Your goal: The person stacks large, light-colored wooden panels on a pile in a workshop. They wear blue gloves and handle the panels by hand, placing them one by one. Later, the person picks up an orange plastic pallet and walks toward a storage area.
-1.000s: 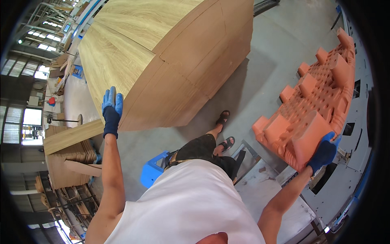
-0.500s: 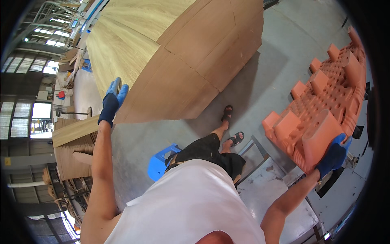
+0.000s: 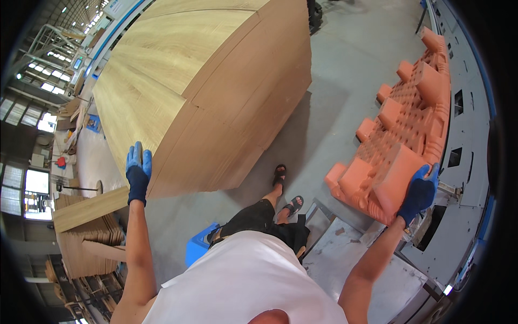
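My left hand [image 3: 138, 171], in a blue-palmed work glove, lies with fingers stretched out along the near edge of a tall stack of wood-grain boards [image 3: 154, 70]. Brown side faces [image 3: 232, 119] of the stack slope down toward my feet. On the right, an orange plastic pallet [image 3: 396, 127] stands tilted on its edge, its block feet turned toward the stack. My right hand [image 3: 420, 189], gloved the same way, grips the pallet's near upper edge. Some of its fingertips are hidden behind that edge.
A grey machine panel [image 3: 469, 124] runs along the far right behind the pallet. Beside my legs are a blue plastic stool [image 3: 198, 245] and a metal-topped table [image 3: 372, 275]. Brown sheets [image 3: 89, 248] are piled at lower left, under a wood-grain strip [image 3: 89, 208].
The whole view has shifted, so the stack and pallet sit farther left and lower. My left hand stays by the board edge, and my right hand keeps its grip on the pallet.
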{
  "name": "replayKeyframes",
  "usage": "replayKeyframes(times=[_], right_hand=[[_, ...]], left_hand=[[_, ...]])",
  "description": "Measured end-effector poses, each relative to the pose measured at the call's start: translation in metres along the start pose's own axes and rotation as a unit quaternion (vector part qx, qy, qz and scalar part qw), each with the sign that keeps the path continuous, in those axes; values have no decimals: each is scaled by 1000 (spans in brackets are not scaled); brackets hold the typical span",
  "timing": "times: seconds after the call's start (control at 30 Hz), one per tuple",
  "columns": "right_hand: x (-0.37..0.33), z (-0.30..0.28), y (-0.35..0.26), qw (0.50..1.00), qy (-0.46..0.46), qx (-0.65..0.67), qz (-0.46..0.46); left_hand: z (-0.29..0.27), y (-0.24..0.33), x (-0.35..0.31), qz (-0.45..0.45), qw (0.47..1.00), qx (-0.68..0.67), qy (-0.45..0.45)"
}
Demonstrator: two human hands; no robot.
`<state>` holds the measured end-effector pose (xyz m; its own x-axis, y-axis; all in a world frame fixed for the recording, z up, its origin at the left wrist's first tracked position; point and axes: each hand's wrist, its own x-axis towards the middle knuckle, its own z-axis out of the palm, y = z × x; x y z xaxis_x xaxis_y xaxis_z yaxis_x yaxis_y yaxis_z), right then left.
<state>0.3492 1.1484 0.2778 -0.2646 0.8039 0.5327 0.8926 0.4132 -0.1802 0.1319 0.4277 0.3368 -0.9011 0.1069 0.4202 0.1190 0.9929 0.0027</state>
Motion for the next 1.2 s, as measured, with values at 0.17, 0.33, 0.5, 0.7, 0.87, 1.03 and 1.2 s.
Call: replayKeyframes(times=[0.17,0.33,0.5,0.7,0.87,1.03,1.2], right_hand=[[1,9,11,998,16,63,-14],[2,-4,1,999,-12,48,7],[2,3,5,997,21,76,-4],[1,8,7,998,29,64,-1],[1,11,8,997,34,64,12],[0,6,6,997,32,70,15],[1,2,3,996,29,83,15]], left_hand=[[1,8,-3,-2,999,-6,43],[-2,13,-5,-10,998,-3,62],[0,10,-6,-25,997,-2,67],[-2,15,-5,-28,997,-9,70],[-2,15,-6,-31,997,-10,73],[-4,18,-6,-34,996,-11,77],[-4,18,-6,-35,996,-10,79]])
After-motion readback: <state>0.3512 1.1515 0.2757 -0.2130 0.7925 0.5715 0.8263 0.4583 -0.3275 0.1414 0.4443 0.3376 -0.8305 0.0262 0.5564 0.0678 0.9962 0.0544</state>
